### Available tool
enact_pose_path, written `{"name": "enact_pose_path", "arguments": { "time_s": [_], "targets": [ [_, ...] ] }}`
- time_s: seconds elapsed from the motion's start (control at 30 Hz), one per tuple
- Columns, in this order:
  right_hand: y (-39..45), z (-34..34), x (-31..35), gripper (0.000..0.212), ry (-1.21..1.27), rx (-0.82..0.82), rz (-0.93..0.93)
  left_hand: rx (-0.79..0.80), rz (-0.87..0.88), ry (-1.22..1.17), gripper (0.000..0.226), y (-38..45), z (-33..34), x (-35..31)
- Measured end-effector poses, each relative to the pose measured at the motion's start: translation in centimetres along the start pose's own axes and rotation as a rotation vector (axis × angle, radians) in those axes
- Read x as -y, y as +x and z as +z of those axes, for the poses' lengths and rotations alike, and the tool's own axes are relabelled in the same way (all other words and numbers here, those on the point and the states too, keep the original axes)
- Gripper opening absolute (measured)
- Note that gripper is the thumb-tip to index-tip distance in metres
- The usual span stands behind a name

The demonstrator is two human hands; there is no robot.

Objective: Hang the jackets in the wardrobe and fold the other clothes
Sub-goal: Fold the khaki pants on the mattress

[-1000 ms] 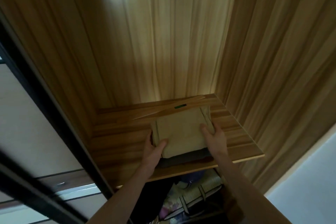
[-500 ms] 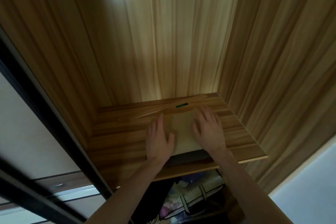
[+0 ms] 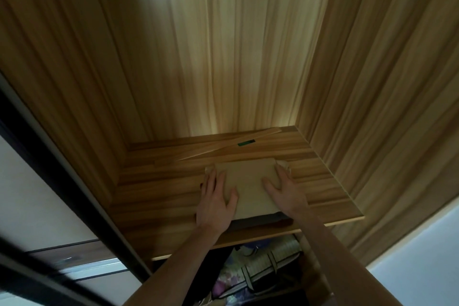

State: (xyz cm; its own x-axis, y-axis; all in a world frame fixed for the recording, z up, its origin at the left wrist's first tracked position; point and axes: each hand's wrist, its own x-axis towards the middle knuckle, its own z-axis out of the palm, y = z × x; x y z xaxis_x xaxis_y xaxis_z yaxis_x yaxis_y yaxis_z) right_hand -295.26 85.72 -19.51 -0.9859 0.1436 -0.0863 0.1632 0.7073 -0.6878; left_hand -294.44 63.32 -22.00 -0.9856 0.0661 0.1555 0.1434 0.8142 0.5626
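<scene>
Wooden wardrobe shelf [image 3: 159,196] with 1 dark folded garment [image 3: 260,221] and 2 loose wooden strips [image 3: 223,148]

You are pressing both hands flat on a folded tan garment [image 3: 248,186] lying on the wardrobe shelf [image 3: 159,196]. Your left hand [image 3: 216,204] is resting on the garment's left edge, fingers extended toward the far side. Your right hand [image 3: 285,189] is resting on its right edge, fingers likewise extended. The tan garment is sitting on a folded dark garment [image 3: 258,222], whose near edge is showing. A thin wooden strip [image 3: 223,148] with a green label [image 3: 246,143] is lying at the far side of the shelf. Bags [image 3: 260,266] are sitting below the shelf.
</scene>
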Motion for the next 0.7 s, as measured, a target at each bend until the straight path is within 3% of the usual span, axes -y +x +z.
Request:
{"name": "enact_pose_path", "arguments": {
  "time_s": [0.3,0.43,0.7],
  "targets": [
    [-0.9,-0.2,0.5,0.075,-0.060,-0.101,-0.068,0.087,-0.004,-0.012,0.070,0.1,-1.9,-0.2],
    [-2.8,-0.4,1.6,0.072,-0.160,-0.267,-0.222,0.011,0.050,0.030,0.072,-1.0,-4.1,0.1],
    [-9.0,-0.2,4.9,0.070,-0.206,-0.395,-0.430,-0.185,0.217,0.154,0.074,-4.5,-10.3,0.9]
  ]
}}
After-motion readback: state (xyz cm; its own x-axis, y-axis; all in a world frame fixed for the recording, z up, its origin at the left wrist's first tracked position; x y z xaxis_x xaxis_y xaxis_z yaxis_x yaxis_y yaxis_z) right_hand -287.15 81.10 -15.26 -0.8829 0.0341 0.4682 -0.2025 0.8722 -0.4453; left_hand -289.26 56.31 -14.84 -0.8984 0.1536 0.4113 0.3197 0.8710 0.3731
